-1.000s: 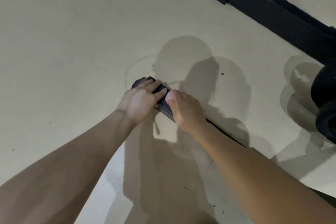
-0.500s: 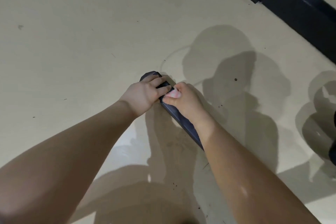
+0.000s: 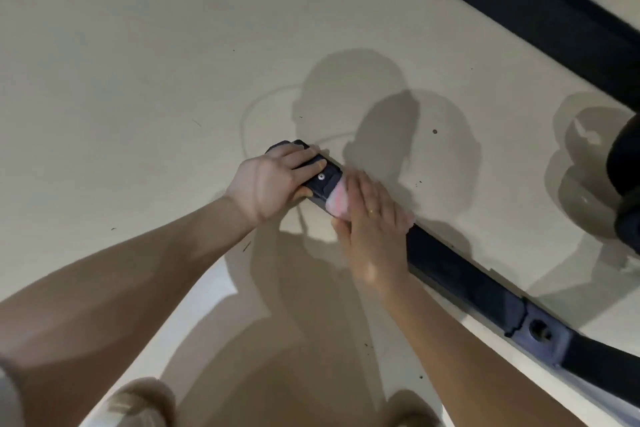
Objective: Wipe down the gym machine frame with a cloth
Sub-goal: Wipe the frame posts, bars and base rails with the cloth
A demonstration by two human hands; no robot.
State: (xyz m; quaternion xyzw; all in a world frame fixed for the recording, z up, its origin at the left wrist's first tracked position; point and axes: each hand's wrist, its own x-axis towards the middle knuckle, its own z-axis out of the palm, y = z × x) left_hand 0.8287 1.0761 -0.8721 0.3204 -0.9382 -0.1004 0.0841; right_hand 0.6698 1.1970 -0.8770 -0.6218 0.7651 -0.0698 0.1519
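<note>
My left hand (image 3: pixel 273 180) grips the end cap of the frame bar (image 3: pixel 460 270) lying on the floor. My right hand (image 3: pixel 372 215) lies flat – fingers straight, together – pressing the pink cloth (image 3: pixel 337 199) onto the bar. Bar's long axis runs toward the lower right, so I'd wipe that way.

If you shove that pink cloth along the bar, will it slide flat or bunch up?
Probably bunches: the cloth looks soft and crumpled under the right hand. It likely drapes over the bar, so flat pressure should carry it along.
</note>
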